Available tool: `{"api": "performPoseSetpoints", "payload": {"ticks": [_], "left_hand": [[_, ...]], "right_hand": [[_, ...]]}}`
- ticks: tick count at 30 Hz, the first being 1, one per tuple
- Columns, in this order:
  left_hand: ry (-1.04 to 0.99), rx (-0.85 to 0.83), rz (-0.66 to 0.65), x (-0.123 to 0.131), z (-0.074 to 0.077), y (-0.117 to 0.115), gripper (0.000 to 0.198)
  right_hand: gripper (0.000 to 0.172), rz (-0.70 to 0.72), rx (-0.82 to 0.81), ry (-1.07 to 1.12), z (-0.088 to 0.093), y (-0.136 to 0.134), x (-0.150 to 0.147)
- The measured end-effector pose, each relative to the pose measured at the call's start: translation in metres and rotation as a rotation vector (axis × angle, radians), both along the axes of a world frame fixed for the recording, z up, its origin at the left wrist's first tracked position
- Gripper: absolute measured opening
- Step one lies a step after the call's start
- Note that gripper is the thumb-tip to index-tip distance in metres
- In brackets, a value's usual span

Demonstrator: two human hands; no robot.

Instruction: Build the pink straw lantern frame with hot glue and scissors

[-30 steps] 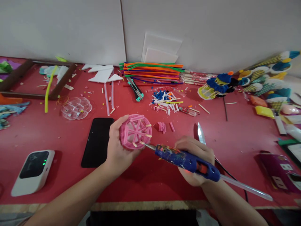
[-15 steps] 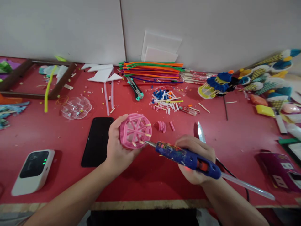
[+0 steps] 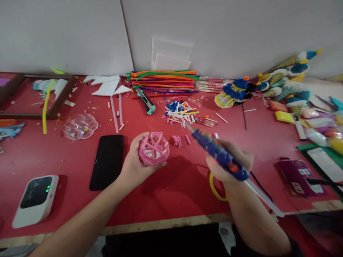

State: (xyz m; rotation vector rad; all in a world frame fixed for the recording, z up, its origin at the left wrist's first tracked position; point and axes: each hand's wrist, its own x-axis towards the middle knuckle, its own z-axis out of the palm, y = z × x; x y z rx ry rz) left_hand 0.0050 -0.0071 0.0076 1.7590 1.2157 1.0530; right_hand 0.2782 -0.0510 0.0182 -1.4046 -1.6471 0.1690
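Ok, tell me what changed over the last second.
The right hand lifted the glue gun off the pink wheel and swung it away to the right. Its nozzle, earlier at the wheel's rim, now points toward the pile of cut sticks. A yellow ring has come into view under that hand. The left hand keeps its grip on the wheel, and the phone lies where it was.

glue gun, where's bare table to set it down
Bare red table lies between the left hand and right hand, toward the front edge; another patch sits between the black phone and white router. Crowded: cut straw bits behind, toys right.
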Motion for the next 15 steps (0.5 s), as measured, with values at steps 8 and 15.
{"api": "performPoseSetpoints", "payload": {"ticks": [8,15], "left_hand": [[0.141,-0.073,-0.11,-0.006,-0.011,0.002,0.1],[0.225,-0.073,-0.254,-0.017,-0.01,0.006,0.113]], "right_hand": [[0.032,-0.337,-0.228,-0.441,-0.004,-0.002,0.099],[0.041,-0.263,-0.337,-0.523,-0.033,-0.008,0.167]]}}
